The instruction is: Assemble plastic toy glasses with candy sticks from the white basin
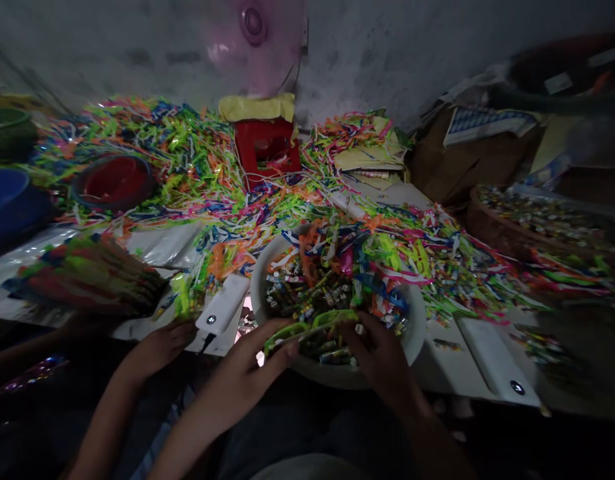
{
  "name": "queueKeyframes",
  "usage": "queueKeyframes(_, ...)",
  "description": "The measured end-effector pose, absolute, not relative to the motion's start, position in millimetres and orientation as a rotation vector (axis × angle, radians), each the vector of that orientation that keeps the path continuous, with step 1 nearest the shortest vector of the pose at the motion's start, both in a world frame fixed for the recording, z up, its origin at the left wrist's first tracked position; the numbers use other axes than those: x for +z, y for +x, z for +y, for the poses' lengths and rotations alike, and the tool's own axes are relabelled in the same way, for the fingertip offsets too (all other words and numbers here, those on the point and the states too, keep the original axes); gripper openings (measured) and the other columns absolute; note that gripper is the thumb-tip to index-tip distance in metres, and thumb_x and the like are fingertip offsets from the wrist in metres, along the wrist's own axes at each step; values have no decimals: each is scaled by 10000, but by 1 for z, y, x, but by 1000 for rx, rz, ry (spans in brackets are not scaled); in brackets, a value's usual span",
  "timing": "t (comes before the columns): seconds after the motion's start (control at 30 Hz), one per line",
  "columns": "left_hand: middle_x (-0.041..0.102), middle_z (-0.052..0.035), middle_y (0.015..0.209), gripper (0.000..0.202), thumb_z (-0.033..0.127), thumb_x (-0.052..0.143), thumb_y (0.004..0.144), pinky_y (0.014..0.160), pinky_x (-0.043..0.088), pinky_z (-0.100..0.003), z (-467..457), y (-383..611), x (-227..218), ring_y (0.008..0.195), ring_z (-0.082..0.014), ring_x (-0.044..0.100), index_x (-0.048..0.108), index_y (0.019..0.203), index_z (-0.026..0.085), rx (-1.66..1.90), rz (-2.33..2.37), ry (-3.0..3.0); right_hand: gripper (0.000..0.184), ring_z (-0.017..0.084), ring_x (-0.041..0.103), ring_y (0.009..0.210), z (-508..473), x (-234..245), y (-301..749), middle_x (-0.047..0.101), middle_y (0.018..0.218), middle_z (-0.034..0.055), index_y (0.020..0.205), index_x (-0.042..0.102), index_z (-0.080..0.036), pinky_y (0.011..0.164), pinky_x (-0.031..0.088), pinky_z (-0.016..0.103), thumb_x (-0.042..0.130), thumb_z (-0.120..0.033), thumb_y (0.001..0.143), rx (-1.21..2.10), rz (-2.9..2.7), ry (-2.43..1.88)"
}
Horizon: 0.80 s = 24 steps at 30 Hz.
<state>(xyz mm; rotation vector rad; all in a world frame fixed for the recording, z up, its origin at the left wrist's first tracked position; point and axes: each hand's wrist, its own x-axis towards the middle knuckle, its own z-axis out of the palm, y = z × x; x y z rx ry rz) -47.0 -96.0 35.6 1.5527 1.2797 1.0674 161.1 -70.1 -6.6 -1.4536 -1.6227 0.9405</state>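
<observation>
My left hand (267,353) is closed, pinching one end of a yellow-green plastic strip piece (307,325) between thumb and fingers. At the other end, the bent fingers of my right hand (380,350) close on the same piece; its fingertips are dim and partly hidden. Both hands are over the near side of a round white basin (418,313). Inside the basin lie many small printed tubes (312,297), with orange, blue, pink and green plastic pieces (382,250) heaped on top and at the far rim.
Another person's hand (162,347) touches green pieces at left, near a white power bank (223,303). A second white power bank (498,360) lies right. Colourful strips (172,140) pile behind, around a red stool (267,143). A pink fan (257,47) stands against the wall.
</observation>
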Motion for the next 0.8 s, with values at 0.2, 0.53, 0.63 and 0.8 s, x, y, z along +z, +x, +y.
queueKeyframes(0.2, 683, -43, 831, 181, 380, 608, 782, 712, 510, -293, -98, -25, 21, 817, -215, 620, 686, 833, 224, 1202, 1276, 1365, 224, 143, 545, 655, -73, -14, 167, 585, 762, 10, 887, 570, -205, 578, 444, 224, 550, -423, 839, 938, -1469, -1362)
queueKeyframes(0.53, 705, -54, 951, 231, 339, 682, 756, 754, 495, -245, -84, -19, 11, 868, -187, 643, 694, 915, 172, 1199, 1240, 1183, 221, 148, 544, 688, -75, -13, 170, 600, 771, 12, 948, 599, -216, 611, 449, 237, 497, -401, 882, 845, -1559, -1340)
queueKeyframes(0.63, 705, -48, 908, 225, 341, 709, 730, 727, 496, -231, -77, -21, 10, 842, -176, 645, 678, 861, 161, 1261, 1218, 1083, 213, 164, 561, 726, -76, -8, 167, 630, 823, 28, 944, 606, -216, 624, 440, 250, 507, -392, 875, 865, -1620, -1379)
queueKeyframes(0.8, 692, -57, 877, 297, 421, 656, 769, 645, 532, -234, -64, -11, 7, 724, -142, 653, 596, 891, 156, 1288, 926, 553, 239, 133, 471, 651, -77, -8, 166, 514, 765, -14, 1048, 461, -245, 603, 414, 242, 372, -438, 939, 938, -1458, -1221)
